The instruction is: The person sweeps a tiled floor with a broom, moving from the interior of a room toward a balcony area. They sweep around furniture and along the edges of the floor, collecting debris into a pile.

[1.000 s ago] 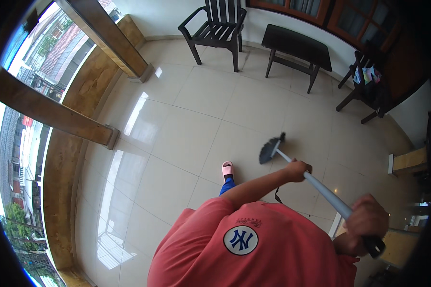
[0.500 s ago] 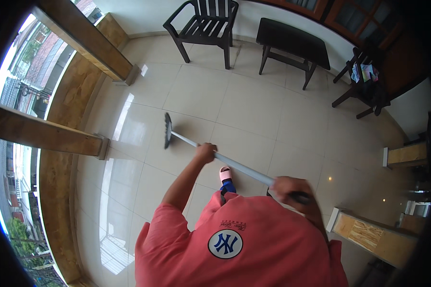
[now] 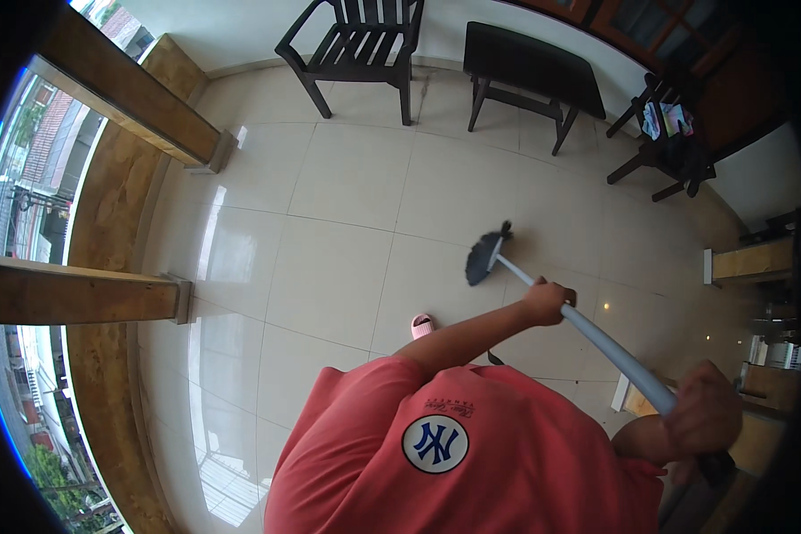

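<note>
A mop (image 3: 607,345) with a grey pole and a dark, fringed, flat head (image 3: 483,258) slants across the right half of the view. Its head meets the pale tiled floor ahead of me. My left hand (image 3: 547,303) is wrapped round the lower, thinner part of the pole, with that arm reaching across my front. Higher up, near the black grip end, my right hand (image 3: 705,409) closes round the thicker part; it is slightly blurred. Below the mop head a pink slipper (image 3: 423,326) shows on one of my feet.
A dark slatted armchair (image 3: 356,53), a low dark table (image 3: 534,71) and another chair (image 3: 663,142) holding colourful items line the far wall. Wooden pillars (image 3: 80,289) and a low ledge (image 3: 107,383) border the left side. A wood-faced block (image 3: 752,265) stands at right.
The mop head has swept from left to right over the floor. Both hands have moved right with the pole, and my left arm now crosses my body.
</note>
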`<state>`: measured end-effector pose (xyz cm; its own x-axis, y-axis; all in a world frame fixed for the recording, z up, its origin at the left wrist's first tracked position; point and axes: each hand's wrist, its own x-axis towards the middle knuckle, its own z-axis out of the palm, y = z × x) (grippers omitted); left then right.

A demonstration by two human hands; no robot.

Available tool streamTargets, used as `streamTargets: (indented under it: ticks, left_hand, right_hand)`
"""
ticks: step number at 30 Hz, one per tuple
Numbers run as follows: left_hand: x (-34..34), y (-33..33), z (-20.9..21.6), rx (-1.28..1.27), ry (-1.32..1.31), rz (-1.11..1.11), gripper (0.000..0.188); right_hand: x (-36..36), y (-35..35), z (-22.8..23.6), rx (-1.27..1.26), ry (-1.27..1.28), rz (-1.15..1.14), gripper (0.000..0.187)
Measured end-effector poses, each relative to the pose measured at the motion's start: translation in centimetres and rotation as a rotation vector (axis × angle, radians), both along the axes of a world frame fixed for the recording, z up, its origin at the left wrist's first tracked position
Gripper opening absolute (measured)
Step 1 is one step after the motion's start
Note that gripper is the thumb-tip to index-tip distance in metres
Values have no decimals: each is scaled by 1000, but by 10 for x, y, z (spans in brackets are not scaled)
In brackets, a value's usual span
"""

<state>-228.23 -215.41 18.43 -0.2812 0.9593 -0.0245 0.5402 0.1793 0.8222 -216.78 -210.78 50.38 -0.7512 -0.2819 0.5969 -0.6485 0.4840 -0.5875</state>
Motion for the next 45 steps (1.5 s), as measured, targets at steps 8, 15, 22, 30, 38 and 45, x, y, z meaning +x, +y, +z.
streamTargets:
  ticks: [8,15,22,30,38,45]
  left_hand:
    - [-59,-85,53,-149,184,-88,30]
    - [-224,-213,-125,-584,349,789,33]
    - [-207,-110,-129,-490,358,487,20]
    - [-60,33,-11,-68,135,44,15]
    - [-125,5,67,-96,440,-58,30]
    - [-331,-64,-60,-442,399,778,13]
  right_hand:
    - [23,36,-12,-24,16,-10,20]
    - [-98,-63,-187,-419,-426,-71,13]
    - [-86,-28,-162,-356,-448,-318,7]
    - [-47,25,-11,-32,-184,-135,18]
    - [-45,114,0,-162,153,85,21]
    - [-241,73,-175,-347,-174,31,10]
